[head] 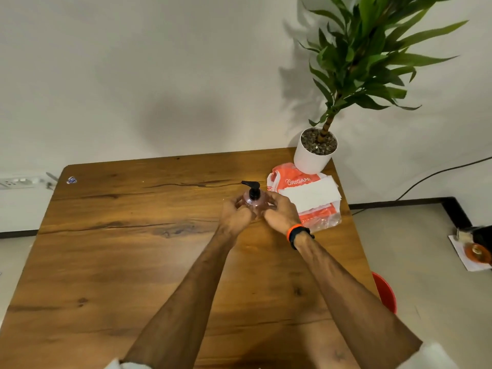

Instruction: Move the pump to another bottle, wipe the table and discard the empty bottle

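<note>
A small clear pinkish bottle (256, 202) with a black pump (252, 188) on top stands on the wooden table (133, 249), toward its far right. My left hand (235, 213) grips the bottle's left side. My right hand (279, 209) grips its right side, fingers curled round it. The bottle's lower part is hidden behind my hands. An orange pack of white tissues (310, 195) lies just right of the bottle. No second bottle is in view.
A potted plant in a white pot (314, 153) stands at the table's far right corner. A red bin (386, 291) sits on the floor beside the table's right edge. A small wrapper (71, 180) lies at the far left corner.
</note>
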`<state>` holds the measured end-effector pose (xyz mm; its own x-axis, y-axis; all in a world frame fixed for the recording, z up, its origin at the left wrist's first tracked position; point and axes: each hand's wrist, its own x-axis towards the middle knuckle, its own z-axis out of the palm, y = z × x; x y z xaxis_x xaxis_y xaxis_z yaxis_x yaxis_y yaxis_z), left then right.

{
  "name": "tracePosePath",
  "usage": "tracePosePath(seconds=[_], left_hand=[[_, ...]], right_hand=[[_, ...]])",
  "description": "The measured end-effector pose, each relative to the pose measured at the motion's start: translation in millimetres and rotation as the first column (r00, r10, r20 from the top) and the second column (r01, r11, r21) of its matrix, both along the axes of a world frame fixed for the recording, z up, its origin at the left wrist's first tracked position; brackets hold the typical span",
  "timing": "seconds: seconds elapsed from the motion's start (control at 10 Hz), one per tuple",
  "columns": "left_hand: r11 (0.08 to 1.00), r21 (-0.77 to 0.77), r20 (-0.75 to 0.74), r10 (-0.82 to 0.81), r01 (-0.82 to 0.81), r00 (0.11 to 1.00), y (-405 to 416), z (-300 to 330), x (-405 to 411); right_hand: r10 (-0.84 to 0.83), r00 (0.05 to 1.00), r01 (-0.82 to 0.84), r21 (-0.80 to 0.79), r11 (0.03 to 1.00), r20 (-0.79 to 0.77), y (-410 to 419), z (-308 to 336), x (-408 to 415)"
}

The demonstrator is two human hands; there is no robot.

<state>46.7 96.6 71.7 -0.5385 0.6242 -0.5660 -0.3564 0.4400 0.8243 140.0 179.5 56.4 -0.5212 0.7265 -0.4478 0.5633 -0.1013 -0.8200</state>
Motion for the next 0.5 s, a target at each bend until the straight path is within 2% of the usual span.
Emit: tracePosePath(seconds=[0.1, 0.2, 0.3, 0.4, 0.5], left_hand=[[0.999, -0.025, -0.022, -0.031, 0.031, 0.999, 11.4, 0.3, 6.9], [0.988, -0.144, -0.156, -0.082, 0.06, 0.984, 10.5, 0.6, 3.1], [0.978, -0.181, -0.204, -0.142, 0.105, 0.969, 3.7, 9.4, -0.9], [0.984, -0.143, -0.196, -0.137, 0.11, 0.971, 2.5, 28.6, -6.8], [0.985, -0.135, -0.334, -0.143, 0.103, 0.932, -1.1, 58.7, -15.3]], right_hand=[[-0.022, 0.999, 0.022, 0.01, 1.0, 0.023, 11.3, -0.6, 10.3], [0.022, 0.998, -0.022, -0.007, 1.0, 0.054, 15.7, 1.6, 16.0], [0.039, 0.997, -0.039, 0.008, 0.999, 0.069, 18.1, 9.8, 19.9], [0.047, 0.998, -0.049, 0.075, 0.996, 0.035, 26.4, 28.7, 19.2], [0.065, 0.998, -0.067, 0.206, 0.976, 0.017, 33.5, 60.4, 17.5]])
